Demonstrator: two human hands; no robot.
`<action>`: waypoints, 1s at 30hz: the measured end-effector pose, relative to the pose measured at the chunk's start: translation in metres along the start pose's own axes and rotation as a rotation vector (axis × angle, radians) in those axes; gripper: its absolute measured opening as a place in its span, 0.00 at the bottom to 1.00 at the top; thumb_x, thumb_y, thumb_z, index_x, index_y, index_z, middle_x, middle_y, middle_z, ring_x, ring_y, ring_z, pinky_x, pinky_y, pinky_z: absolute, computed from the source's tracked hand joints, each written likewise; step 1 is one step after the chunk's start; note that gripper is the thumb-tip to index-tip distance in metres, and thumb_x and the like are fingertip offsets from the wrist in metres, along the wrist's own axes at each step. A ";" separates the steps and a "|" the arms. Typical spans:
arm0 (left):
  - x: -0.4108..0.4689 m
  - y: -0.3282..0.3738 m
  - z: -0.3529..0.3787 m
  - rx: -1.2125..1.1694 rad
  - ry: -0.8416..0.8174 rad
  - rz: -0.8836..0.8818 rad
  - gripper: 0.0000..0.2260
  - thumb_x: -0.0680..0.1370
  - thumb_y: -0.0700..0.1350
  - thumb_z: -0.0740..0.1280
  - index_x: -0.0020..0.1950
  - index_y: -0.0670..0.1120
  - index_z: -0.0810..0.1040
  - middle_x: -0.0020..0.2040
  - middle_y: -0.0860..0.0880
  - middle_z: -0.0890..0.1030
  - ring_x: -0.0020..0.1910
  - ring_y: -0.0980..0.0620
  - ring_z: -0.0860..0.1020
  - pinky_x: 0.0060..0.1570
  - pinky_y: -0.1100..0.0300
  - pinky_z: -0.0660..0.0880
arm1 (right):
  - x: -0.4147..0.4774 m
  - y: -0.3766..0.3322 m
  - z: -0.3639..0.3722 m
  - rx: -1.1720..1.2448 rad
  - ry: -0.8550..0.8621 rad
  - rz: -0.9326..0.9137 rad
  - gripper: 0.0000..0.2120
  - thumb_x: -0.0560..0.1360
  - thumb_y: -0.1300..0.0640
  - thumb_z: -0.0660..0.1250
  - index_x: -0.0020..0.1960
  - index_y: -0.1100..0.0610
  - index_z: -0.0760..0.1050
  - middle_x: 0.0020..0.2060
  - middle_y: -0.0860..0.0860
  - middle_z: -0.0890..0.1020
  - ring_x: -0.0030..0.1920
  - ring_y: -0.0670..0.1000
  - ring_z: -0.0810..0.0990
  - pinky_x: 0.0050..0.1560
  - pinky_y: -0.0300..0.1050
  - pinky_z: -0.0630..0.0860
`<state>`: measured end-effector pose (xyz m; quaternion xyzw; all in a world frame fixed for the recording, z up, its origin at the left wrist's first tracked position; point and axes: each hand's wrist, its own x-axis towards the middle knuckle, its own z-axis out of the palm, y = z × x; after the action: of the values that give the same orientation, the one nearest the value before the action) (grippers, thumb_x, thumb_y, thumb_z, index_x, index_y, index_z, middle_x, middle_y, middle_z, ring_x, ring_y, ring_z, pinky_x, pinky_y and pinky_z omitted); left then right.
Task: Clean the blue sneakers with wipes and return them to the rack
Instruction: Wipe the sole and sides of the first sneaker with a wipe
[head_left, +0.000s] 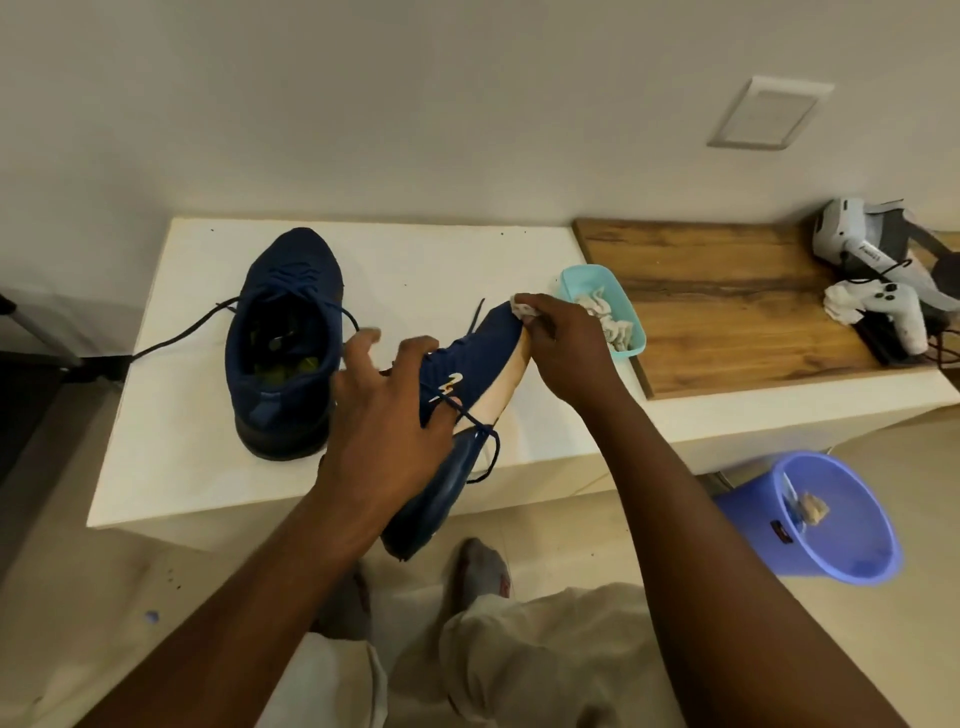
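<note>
Head view: the left grip (385, 410) clasped the tilted sneaker (470, 349), the right grip (562, 347) pinched a wipe (524, 307) at its toe, so hard rubbing could twist the sneaker free.

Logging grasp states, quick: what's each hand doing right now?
Left hand: grips the lifted sneaker.
Right hand: pinches a wipe against its toe.

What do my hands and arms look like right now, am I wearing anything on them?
The left hand and right hand are bare: no gloves, and no rings that show. Neither wrist has a watch or band, and no sleeve appears up to the picture's edge. No markings, cables or straps are visible.
</note>
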<state>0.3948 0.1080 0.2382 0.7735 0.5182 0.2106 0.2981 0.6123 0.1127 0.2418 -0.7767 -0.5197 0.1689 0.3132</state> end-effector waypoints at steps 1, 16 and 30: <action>-0.002 0.004 0.002 0.089 0.013 0.043 0.27 0.77 0.49 0.70 0.74 0.59 0.65 0.79 0.48 0.51 0.74 0.40 0.60 0.69 0.42 0.68 | 0.001 0.000 0.001 -0.015 0.000 0.000 0.16 0.83 0.59 0.58 0.68 0.55 0.76 0.63 0.50 0.80 0.63 0.48 0.77 0.59 0.34 0.67; -0.007 0.010 0.038 0.561 0.014 0.416 0.32 0.80 0.53 0.65 0.82 0.54 0.55 0.83 0.49 0.57 0.82 0.45 0.54 0.74 0.34 0.54 | -0.026 -0.017 -0.006 -0.127 0.000 -0.093 0.15 0.82 0.60 0.60 0.67 0.53 0.77 0.62 0.51 0.81 0.62 0.52 0.79 0.59 0.34 0.66; -0.003 0.005 0.045 0.435 -0.020 0.423 0.33 0.79 0.45 0.66 0.82 0.48 0.58 0.82 0.48 0.57 0.81 0.46 0.57 0.77 0.45 0.58 | -0.014 -0.019 -0.030 0.088 -0.036 -0.008 0.13 0.82 0.63 0.58 0.57 0.55 0.80 0.46 0.43 0.81 0.47 0.34 0.77 0.46 0.23 0.69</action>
<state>0.4254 0.0930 0.2082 0.9119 0.3757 0.1447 0.0801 0.6108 0.0958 0.2756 -0.7569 -0.5204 0.2041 0.3386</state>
